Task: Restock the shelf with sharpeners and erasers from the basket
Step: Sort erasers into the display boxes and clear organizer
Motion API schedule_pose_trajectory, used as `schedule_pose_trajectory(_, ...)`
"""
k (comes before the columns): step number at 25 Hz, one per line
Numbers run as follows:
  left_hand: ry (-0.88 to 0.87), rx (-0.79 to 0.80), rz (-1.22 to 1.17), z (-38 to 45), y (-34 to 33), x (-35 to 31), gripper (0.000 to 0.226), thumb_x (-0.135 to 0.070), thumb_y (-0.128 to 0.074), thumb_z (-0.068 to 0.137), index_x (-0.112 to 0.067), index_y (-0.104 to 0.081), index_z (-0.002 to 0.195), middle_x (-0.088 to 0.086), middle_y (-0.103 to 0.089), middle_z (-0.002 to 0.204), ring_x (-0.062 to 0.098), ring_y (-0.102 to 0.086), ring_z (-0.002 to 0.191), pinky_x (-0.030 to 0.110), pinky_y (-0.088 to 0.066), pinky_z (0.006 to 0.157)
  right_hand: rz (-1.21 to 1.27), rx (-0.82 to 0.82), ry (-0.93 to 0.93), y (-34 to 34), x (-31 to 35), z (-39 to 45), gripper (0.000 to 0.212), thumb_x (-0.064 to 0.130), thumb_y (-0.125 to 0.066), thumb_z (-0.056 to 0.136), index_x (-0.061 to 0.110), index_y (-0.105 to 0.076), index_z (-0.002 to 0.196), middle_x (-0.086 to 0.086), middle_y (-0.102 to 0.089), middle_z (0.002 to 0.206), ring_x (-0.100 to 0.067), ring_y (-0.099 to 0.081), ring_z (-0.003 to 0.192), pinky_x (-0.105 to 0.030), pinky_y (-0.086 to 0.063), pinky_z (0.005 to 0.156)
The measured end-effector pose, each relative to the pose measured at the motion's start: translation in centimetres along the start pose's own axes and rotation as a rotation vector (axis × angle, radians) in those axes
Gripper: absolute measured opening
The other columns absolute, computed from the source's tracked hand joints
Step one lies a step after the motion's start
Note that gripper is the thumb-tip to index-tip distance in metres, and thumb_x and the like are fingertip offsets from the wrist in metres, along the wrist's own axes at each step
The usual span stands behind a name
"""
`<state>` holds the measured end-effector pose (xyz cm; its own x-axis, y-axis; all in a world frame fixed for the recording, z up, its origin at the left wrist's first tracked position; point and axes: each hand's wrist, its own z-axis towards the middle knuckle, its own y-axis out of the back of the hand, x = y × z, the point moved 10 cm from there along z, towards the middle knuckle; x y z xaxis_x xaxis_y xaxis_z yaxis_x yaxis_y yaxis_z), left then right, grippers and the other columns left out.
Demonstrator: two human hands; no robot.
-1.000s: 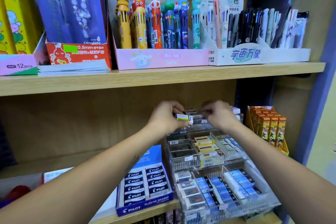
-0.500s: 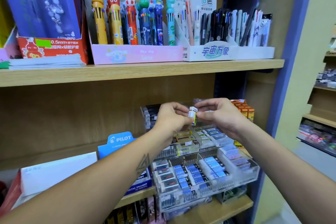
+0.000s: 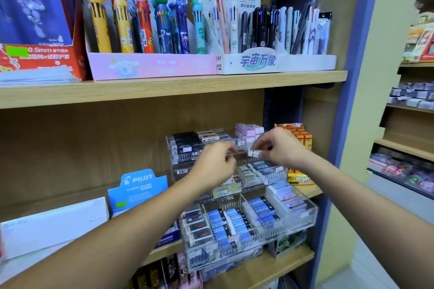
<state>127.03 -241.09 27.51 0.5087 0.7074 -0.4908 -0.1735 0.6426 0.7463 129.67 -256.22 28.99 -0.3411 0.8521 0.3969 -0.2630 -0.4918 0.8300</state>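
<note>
A tiered clear acrylic eraser rack (image 3: 303, 218) stands on the lower shelf, its compartments filled with blue, black and white erasers. My right hand (image 3: 279, 148) pinches a small white eraser (image 3: 254, 153) in front of the rack's upper tiers. My left hand (image 3: 215, 166) hovers just left of it with fingers curled; it appears to hold nothing. Pink erasers (image 3: 249, 129) sit on the top tier. No basket or sharpeners are visible.
An upper shelf (image 3: 173, 88) carries a pink box of character pens (image 3: 150, 65) and a white pen display (image 3: 277, 61). A blue Pilot eraser box (image 3: 138, 190) stands left of the rack, orange boxes (image 3: 303, 136) to its right. Another shelving unit (image 3: 408, 105) lies at far right.
The eraser passed from between both hands into my right hand alone. My left hand let go and drew left. The view shifted, moving the shelf leftward.
</note>
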Motion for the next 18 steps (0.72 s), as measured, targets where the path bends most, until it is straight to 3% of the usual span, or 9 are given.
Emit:
schedule_pose_trajectory(2, -0.114, 0.054, 0.337, -0.4, -1.5, 1.1, 0.023, -0.018, -0.046, 0.095, -0.013, -0.06, 0.113, 0.004, -0.06, 0.109, 0.018, -0.058, 0.105, 0.031, -0.048, 0.087, -0.152, 0.081, 0.016, -2.0, 0.1, 0.5, 0.025, 0.005, -0.073, 0.083, 0.021, -0.078, 0.102, 0.005, -0.072, 0.096, -0.007, -0.062, 0.085, -0.021, -0.049, 0.076)
schedule_pose_trajectory(4, -0.086, 0.134, 0.417, -1.0, -2.9, 2.9, 0.027, -0.023, -0.04, 0.098, -0.01, -0.058, 0.113, 0.006, -0.057, 0.119, 0.023, -0.051, 0.114, 0.04, -0.044, 0.099, -0.216, 0.096, 0.026, -3.7, 0.4, 1.1, 0.028, 0.004, -0.07, 0.085, 0.024, -0.077, 0.103, 0.004, -0.073, 0.105, -0.012, -0.065, 0.095, -0.025, -0.052, 0.078)
schedule_pose_trajectory(6, -0.035, 0.174, 0.394, -1.1, -3.5, 3.6, 0.028, -0.027, -0.035, 0.099, -0.011, -0.057, 0.104, 0.009, -0.058, 0.115, 0.025, -0.053, 0.107, 0.039, -0.046, 0.096, -0.23, 0.091, 0.035, -5.1, 0.7, 1.7, 0.029, 0.001, -0.068, 0.085, 0.021, -0.077, 0.104, 0.002, -0.073, 0.108, -0.016, -0.067, 0.1, -0.026, -0.054, 0.082)
schedule_pose_trajectory(9, -0.021, 0.167, 0.39, -1.0, -3.6, 3.6, 0.03, -0.029, -0.034, 0.099, -0.011, -0.058, 0.102, 0.011, -0.057, 0.112, 0.028, -0.054, 0.103, 0.039, -0.046, 0.093, -0.191, 0.107, -0.013, -6.2, 0.0, 2.4, 0.023, -0.002, -0.071, 0.083, 0.016, -0.079, 0.096, -0.001, -0.074, 0.1, -0.016, -0.068, 0.09, -0.027, -0.056, 0.084)
schedule_pose_trajectory(14, -0.004, 0.184, 0.349, -1.0, -3.7, 4.1, 0.027, -0.029, -0.036, 0.098, -0.012, -0.056, 0.098, 0.009, -0.056, 0.109, 0.027, -0.055, 0.101, 0.039, -0.047, 0.092, -0.243, 0.168, -0.078, -6.7, -1.3, 3.1, 0.02, -0.002, -0.079, 0.075, 0.016, -0.07, 0.074, 0.0, -0.067, 0.079, -0.018, -0.066, 0.077, -0.022, -0.05, 0.064)
schedule_pose_trajectory(18, 0.022, 0.205, 0.321, -1.1, -3.4, 3.6, 0.024, -0.027, -0.038, 0.098, -0.012, -0.055, 0.094, 0.007, -0.054, 0.102, 0.026, -0.056, 0.094, 0.04, -0.049, 0.089, -0.308, 0.162, -0.164, -6.3, -2.2, 3.2, 0.014, -0.004, -0.073, 0.077, 0.009, -0.075, 0.084, -0.008, -0.071, 0.091, -0.023, -0.069, 0.084, -0.032, -0.059, 0.074)
